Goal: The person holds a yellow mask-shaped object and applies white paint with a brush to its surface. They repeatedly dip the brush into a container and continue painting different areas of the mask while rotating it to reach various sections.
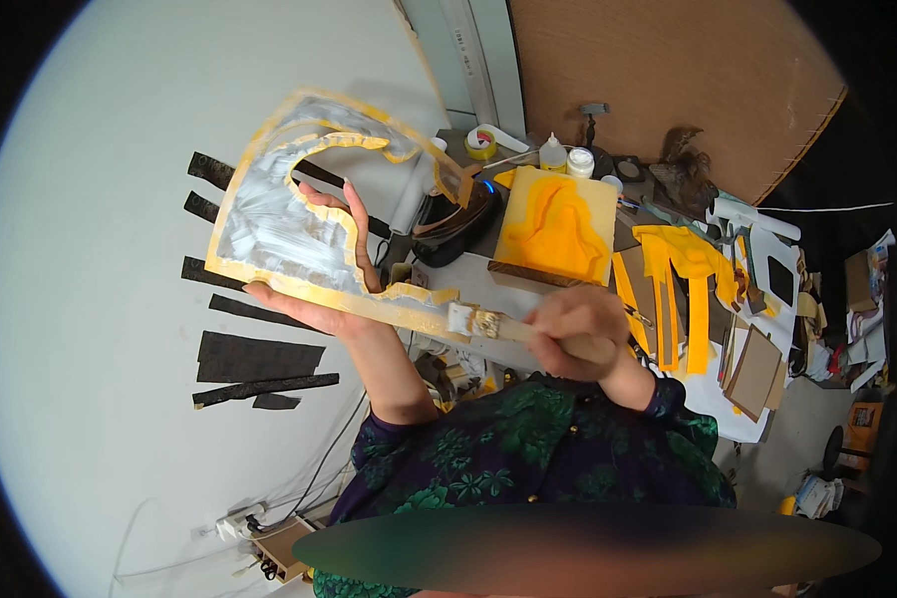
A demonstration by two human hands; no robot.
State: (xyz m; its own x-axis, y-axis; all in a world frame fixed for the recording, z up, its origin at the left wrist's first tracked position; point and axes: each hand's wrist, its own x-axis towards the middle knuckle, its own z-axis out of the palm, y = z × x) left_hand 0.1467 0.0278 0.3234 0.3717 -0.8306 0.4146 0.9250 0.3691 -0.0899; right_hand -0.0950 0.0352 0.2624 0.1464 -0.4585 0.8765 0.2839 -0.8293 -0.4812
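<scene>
My left hand grips a flat cut-out panel raised up at the left. The panel has a grey face smeared with white, a yellow border and a curved opening. Its lower edge rests over my palm, and my fingers show through the opening. In my right hand is a flat brush, held by its handle. The brush's white-coated bristles lie against the panel's lower right edge. My right fingers are slightly blurred but closed around the handle.
A yellow-orange moulded piece lies on the table beyond my right hand. Near it stand a white jar, a squeeze bottle, a tape roll and a dark appliance. Yellow strips lie right; black pieces line the white wall.
</scene>
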